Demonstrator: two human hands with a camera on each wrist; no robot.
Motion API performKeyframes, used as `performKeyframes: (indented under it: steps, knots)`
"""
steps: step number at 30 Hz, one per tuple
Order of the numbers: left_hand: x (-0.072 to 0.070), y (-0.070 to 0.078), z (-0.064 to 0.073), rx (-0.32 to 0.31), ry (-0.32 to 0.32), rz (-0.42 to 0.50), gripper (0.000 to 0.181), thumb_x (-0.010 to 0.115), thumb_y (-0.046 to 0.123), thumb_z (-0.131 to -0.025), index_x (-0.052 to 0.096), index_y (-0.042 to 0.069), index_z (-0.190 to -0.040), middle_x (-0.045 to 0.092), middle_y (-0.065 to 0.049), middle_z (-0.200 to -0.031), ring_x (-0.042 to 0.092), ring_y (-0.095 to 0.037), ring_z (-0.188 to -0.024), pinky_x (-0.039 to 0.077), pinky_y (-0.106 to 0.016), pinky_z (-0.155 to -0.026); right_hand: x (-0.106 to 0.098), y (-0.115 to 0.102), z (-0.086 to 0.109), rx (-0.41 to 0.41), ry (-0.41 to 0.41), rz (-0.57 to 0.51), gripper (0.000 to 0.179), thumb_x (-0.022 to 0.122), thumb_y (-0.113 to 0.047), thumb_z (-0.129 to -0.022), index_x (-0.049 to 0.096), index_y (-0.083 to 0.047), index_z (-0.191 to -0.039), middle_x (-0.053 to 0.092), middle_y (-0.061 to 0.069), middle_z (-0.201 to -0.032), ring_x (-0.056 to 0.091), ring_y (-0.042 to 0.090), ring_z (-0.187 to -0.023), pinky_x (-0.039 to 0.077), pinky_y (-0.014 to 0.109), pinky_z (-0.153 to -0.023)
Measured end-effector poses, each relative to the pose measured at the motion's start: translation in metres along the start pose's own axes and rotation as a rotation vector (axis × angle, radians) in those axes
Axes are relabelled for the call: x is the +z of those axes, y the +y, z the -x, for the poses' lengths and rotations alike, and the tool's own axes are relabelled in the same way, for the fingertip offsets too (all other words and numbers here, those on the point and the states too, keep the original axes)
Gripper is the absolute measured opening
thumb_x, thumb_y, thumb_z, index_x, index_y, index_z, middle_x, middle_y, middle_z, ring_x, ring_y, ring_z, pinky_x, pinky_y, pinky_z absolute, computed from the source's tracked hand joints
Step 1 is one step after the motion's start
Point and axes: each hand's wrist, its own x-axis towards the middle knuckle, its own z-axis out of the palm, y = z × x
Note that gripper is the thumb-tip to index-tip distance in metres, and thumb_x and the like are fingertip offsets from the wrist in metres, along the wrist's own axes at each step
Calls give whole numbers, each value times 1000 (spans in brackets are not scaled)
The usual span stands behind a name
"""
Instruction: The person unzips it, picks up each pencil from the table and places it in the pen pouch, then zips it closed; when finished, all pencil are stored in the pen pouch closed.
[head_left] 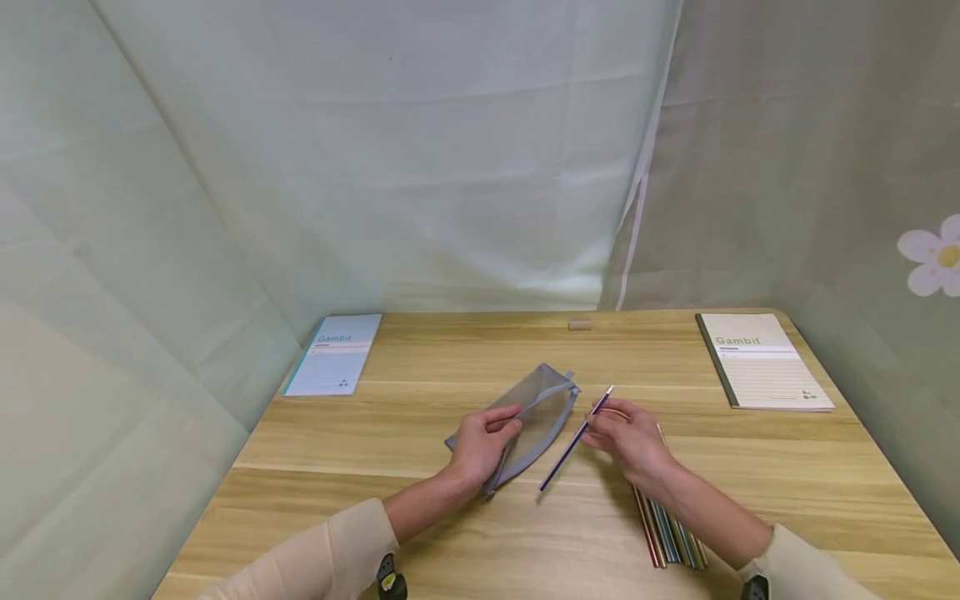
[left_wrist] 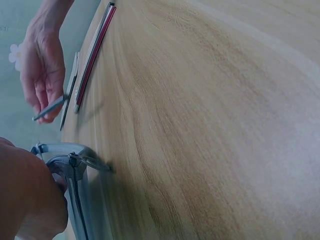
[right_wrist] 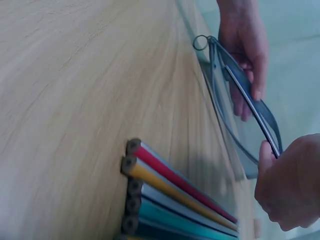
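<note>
My left hand point(head_left: 480, 446) pinches one edge of a grey zippered pencil pouch point(head_left: 528, 390), whose mouth gapes toward the right. In my right hand point(head_left: 630, 437) a dark blue pencil point(head_left: 567, 451) is pinched near its upper end, slanting down to the left beside the pouch's mouth. The right wrist view shows this pencil point(right_wrist: 250, 102) in front of the pouch opening; whether they touch, I cannot tell. Under my right forearm several coloured pencils point(head_left: 667, 533) lie side by side on the table, partly hidden. Red, yellow and teal ones point(right_wrist: 185, 195) show in the right wrist view.
A blue-covered notebook point(head_left: 333, 358) lies at the table's back left, and a cream one point(head_left: 768, 362) at the back right. Near the rear edge sits a small brownish block point(head_left: 580, 326). Pale curtains point(head_left: 450, 167) enclose the wooden table point(head_left: 337, 450).
</note>
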Motion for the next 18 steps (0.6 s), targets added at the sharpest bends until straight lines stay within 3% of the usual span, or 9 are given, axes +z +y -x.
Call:
performKeyframes:
  steps: [5,18]
  knots:
    - [1,-1,-1,8,5,-1,28,73,8,-99,76,0,-126,77,-19,-116,74,-22,-108,60,-21,-87,10,10,-7,-15,63,-31,29,56,20,-98,48,12,-124,69,3,-87,72,11,-76,67,29,-80]
    - [1,0,-1,-1,7,-2,27,72,7,-100,75,-1,-126,77,-19,-116,74,-23,-108,62,-25,-87,32,29,-14,-62,124,-80,32,61,20,-96,50,13,-126,69,7,-91,74,14,-76,68,31,-80]
